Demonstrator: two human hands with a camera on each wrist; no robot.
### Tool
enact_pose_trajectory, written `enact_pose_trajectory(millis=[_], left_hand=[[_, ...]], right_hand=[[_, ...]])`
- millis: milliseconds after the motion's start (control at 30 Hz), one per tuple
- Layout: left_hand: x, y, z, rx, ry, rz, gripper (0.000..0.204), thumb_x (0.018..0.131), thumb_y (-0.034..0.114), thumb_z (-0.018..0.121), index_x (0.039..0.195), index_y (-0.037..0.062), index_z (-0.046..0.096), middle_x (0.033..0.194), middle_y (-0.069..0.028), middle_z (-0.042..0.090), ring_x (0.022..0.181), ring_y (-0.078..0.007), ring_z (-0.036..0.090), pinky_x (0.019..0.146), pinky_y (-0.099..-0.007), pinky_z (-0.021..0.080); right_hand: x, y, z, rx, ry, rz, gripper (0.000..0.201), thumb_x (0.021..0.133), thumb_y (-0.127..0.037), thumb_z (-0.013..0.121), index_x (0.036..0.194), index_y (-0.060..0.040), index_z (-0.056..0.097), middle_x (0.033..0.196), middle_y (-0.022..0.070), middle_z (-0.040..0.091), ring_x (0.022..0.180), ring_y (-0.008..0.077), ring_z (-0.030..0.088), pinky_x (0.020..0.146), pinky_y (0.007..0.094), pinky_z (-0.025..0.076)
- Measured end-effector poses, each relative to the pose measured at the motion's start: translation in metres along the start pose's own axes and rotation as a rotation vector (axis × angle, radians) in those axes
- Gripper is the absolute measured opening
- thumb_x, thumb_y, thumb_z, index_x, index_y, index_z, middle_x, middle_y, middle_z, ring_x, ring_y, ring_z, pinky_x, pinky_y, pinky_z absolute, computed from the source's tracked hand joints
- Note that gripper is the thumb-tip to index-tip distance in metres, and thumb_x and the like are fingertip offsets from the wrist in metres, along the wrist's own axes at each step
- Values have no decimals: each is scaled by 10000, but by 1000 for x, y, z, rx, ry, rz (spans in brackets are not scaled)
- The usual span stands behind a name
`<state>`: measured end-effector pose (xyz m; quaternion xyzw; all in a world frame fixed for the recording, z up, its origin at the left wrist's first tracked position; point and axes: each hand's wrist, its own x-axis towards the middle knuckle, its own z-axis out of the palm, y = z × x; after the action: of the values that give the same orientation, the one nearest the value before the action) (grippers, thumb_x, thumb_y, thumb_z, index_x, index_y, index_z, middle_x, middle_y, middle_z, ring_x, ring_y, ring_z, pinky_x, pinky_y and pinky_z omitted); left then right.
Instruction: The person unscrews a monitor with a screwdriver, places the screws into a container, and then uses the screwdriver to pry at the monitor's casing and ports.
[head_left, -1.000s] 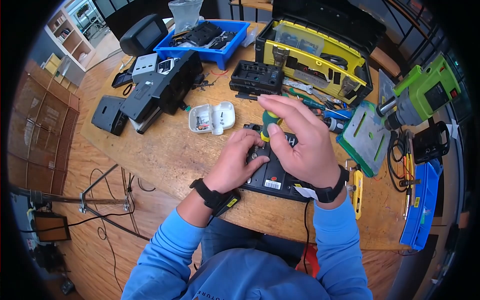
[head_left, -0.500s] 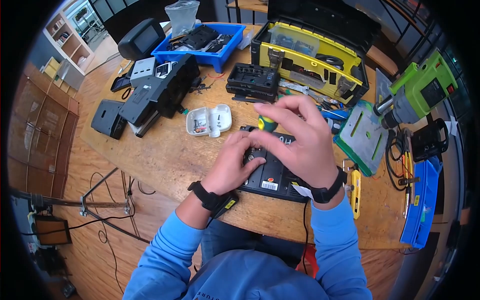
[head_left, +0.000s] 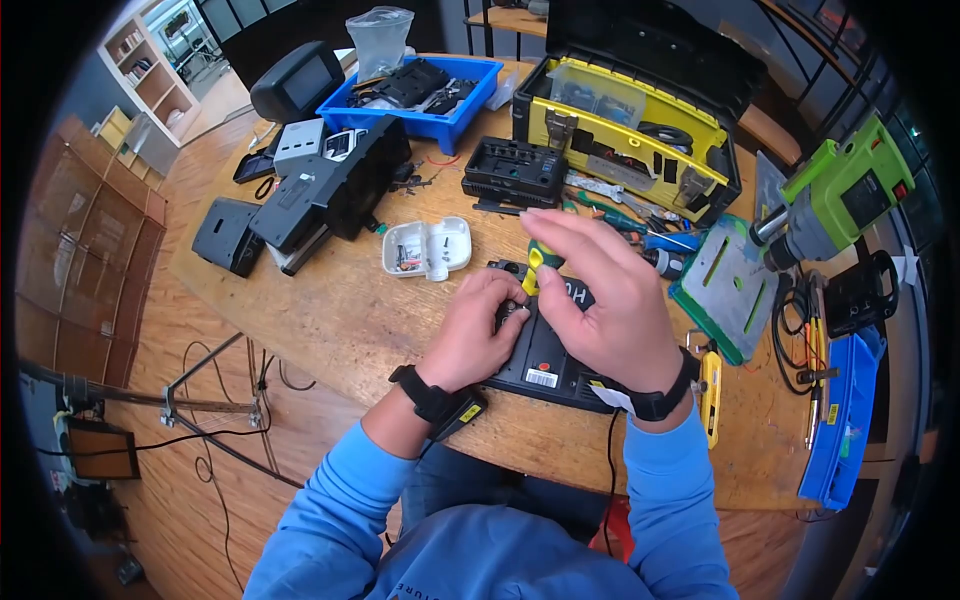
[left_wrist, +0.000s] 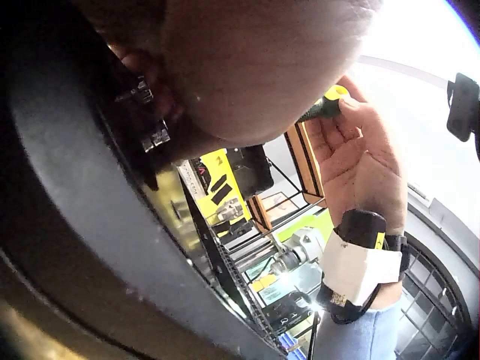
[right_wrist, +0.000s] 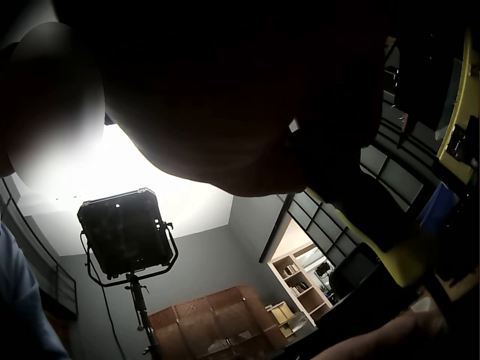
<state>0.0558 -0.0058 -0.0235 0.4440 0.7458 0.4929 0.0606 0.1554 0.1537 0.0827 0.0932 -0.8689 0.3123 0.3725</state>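
Observation:
A screwdriver [head_left: 540,262] with a green and yellow handle stands over a flat black device [head_left: 525,350] marked with white letters, a barcode label and an orange dot. My right hand [head_left: 615,310] pinches the handle between thumb and fingers; the left wrist view shows this hand [left_wrist: 356,165] from below. My left hand [head_left: 470,335] rests on the device, thumb and forefinger close to the screwdriver's lower end. Whether those fingertips pinch the shaft I cannot tell. The tip is hidden. Beyond the left hand lies an opened white case [head_left: 437,265] holding small screws.
Black plastic housings [head_left: 300,205] lie at the left, behind them a blue bin [head_left: 455,130] of parts. A yellow and black toolbox [head_left: 620,170] stands at the back. At the right are a green drill [head_left: 850,180] over a metal plate [head_left: 735,270] and a yellow utility knife [head_left: 711,390].
Half a second ago my right fingers were spread and blurred at the handle's top; now they pinch it again. My left hand stays on the device, its thumb and forefinger closer together.

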Motion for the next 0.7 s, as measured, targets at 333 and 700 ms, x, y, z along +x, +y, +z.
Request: enact_pose_trajectory(millis=[333,700], left_hand=[[2,3,3,28,25,-7,170,893,33,758,1020,-9,653,1094,-170,645,1088,-386,608,964,-458,498],[1,1,4,31,48,10,179,885,35,772,1007,-7,647,1077,-170,647,1075,-388,609,949,-459,500]], right_hand=[[-2,-4,-3,42,-24,76,402,885,-39,772,1285,-62,744,1259,166,675,1058,330,711,940,410,588],[-2,-1,-1,13,-3,42,459,878,-74,791,1330,-69,714,1251,166,668,1092,335,699,963,423,580]])
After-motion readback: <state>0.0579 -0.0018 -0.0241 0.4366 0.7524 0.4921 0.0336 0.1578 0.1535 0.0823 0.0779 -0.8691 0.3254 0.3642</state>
